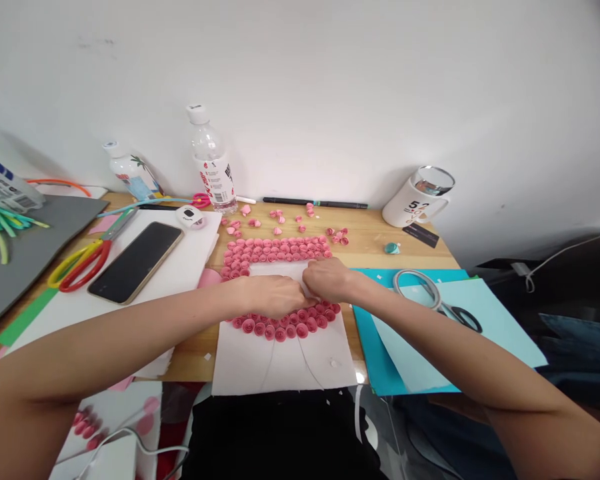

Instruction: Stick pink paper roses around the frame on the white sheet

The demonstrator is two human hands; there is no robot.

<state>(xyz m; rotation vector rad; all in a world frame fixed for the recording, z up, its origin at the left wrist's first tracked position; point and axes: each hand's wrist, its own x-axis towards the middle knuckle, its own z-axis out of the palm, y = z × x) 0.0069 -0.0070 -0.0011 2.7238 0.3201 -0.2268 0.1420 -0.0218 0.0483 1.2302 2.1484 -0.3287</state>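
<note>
A white sheet of paper (pixel 237 363) lies in front of me, with rows of pink rolled-paper roses (pixel 275 331) set on it around a bare white middle. Over that middle, my left hand (pixel 274 295) and my right hand (pixel 327 279) nearly meet, knuckles up. Both have their fingers curled and closed downward. Whatever is between the fingertips is hidden from view. Thin pencil lines run down the sheet below the flowers. Several loose pink roses (pixel 277 231) lie on the wooden table behind the sheet.
Left are a phone (pixel 136 262), red-and-yellow scissors (pixel 86 263) and a water bottle (pixel 213 163). A black pen (pixel 315 203) lies by the wall. Right are a white mug (pixel 414 200), blue paper (pixel 375 340), a tape roll (pixel 420 283) and scissors with dark handles (pixel 464 318).
</note>
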